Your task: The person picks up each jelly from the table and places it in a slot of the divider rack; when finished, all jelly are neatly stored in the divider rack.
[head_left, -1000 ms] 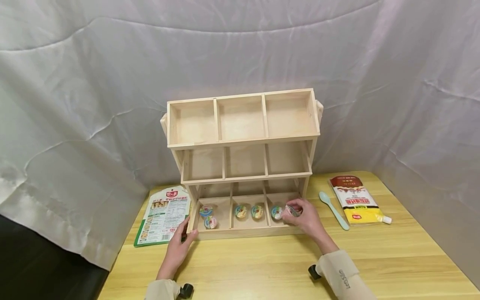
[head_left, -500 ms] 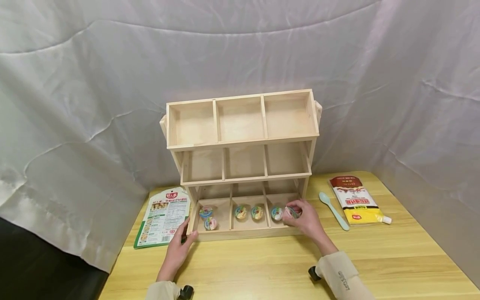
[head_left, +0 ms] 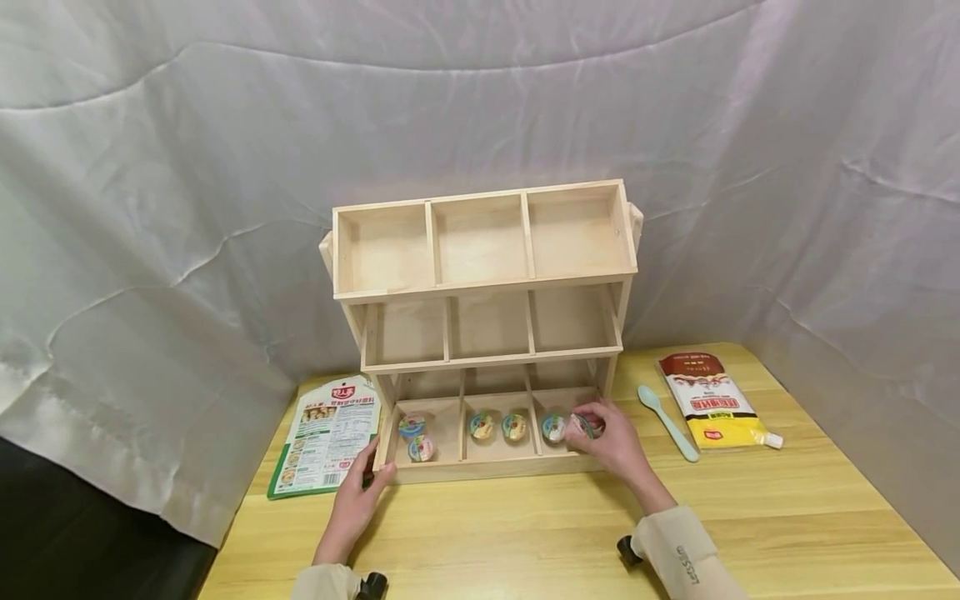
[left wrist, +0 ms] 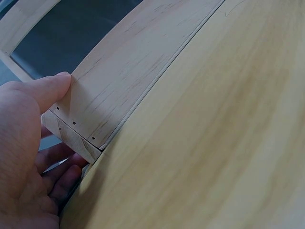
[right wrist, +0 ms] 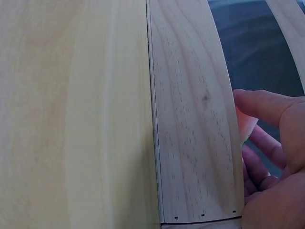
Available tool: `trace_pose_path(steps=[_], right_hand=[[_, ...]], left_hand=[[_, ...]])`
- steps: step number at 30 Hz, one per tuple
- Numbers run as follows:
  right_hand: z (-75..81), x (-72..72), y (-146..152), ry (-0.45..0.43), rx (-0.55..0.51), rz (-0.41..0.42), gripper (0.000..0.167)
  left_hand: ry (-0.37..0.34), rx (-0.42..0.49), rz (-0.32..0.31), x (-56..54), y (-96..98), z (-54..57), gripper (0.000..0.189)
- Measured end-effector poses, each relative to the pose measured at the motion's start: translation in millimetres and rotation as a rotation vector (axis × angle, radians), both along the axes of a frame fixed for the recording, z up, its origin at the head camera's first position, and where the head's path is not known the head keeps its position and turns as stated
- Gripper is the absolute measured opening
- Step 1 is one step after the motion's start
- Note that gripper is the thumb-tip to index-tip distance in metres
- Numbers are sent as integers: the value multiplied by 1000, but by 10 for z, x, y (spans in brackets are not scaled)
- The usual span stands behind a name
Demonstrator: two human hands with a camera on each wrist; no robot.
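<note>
A three-tier wooden rack (head_left: 480, 285) stands on the table, each tier split into three compartments. My left hand (head_left: 356, 500) grips the bottom tier's left front corner, thumb on the front board (left wrist: 119, 71) and fingers bent round the side. In the bottom right compartment my right hand (head_left: 617, 440) pinches a small jelly cup (head_left: 578, 426), mostly covered by the fingers. Beside it sits another jelly cup (head_left: 553, 428). Two yellowish cups (head_left: 482, 427) stand in the middle compartment. The left compartment holds a blue-lidded cup (head_left: 412, 426) and a pink-lidded cup (head_left: 422, 448).
Left of the rack lies a flat green-and-white food packet (head_left: 330, 433). To the right are a pale green spoon (head_left: 667, 423) and a red, white and yellow spouted pouch (head_left: 708, 400). Grey curtain (head_left: 480, 100) hangs behind and at both sides of the table (head_left: 510, 533).
</note>
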State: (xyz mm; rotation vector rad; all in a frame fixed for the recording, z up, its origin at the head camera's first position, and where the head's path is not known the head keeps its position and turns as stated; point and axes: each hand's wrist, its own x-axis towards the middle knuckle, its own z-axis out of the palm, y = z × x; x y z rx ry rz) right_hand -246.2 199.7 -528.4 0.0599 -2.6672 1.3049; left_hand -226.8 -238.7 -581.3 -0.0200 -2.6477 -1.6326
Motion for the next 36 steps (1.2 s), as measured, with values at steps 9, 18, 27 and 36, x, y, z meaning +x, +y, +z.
trace_pose_path(steps=[9,18,27,36], right_hand=[[-13,-15,2,3,2,-10,43],[-6,-13,-2,12,7,-15,43],[-45,-20,1,29,23,-17,42],[-84,-4,-15,66,30,-22,40]], left_hand=[[-3,19,-5,4,-6,5,73],[-7,12,-1,-7,-3,19,74],[-2,-4,14,-21,2,-2,74],[23,-26,10,-9,7,-20,70]])
